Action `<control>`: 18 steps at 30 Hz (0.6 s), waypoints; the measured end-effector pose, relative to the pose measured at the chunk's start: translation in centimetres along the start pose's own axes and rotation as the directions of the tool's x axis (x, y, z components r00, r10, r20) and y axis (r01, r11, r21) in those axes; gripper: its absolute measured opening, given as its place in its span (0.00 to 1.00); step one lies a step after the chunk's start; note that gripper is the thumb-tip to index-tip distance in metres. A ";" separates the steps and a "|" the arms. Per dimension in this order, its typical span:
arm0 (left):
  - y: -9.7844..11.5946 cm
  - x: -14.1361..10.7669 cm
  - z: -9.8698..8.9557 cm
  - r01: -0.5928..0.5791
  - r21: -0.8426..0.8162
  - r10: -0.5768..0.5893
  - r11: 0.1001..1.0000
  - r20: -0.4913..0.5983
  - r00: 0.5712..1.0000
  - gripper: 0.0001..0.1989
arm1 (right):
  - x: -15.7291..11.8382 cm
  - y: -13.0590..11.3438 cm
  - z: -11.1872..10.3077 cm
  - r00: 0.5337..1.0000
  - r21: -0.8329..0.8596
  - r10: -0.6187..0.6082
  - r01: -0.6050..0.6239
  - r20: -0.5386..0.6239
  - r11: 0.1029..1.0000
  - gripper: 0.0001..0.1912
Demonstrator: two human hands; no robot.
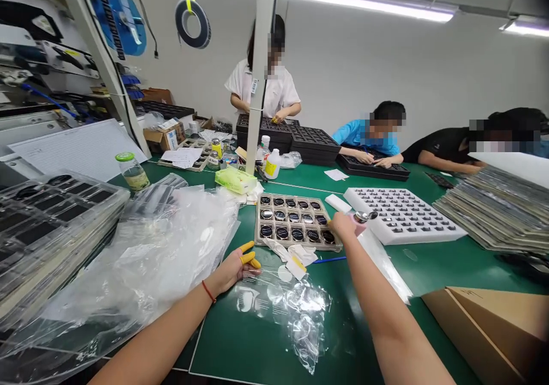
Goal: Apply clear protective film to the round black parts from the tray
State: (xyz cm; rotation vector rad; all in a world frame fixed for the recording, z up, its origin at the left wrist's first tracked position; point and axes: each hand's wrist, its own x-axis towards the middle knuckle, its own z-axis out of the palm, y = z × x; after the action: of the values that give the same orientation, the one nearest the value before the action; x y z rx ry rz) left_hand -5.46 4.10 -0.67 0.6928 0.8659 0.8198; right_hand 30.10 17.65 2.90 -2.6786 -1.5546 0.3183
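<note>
**Right hand at the tray of round parts, left hand on the green mat**

While your right hand (343,223) reaches far across the green mat (257,339), it sits at the near right corner of the shallow beige tray of dark round glossy discs (295,220), touching or just beside its rim. Its fingers are curled in, and a small shiny metal piece (364,216) shows just past them; you cannot tell from here whether the hand grips it. Your left hand (234,268) rests near the left side of the mat, fingers loosely bent and holding nothing, with yellow finger cots (249,253) on its tips and a thin red cord at the wrist.

That tray lies far of both hands, between them, and holds three rows of discs, each in its own pocket. Just right of your right hand stands a white foam block with a grid of small dark pieces (403,213). Crumpled clear plastic film (295,310) lies on the mat between your forearms, and small white paper scraps (295,256) lie near the tray's near edge.
</note>
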 end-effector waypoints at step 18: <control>-0.3 1.5 -1.5 -0.087 -0.245 0.069 0.966 -0.081 0.994 0.19 | -3.6 -2.9 -6.6 0.990 0.502 -0.105 0.138 -0.094 0.854 0.06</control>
State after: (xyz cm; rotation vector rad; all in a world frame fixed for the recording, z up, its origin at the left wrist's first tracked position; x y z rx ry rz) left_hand -6.07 5.54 -2.21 0.4811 0.7877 1.0095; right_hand 27.10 16.48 10.29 -2.1529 -1.3728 0.5454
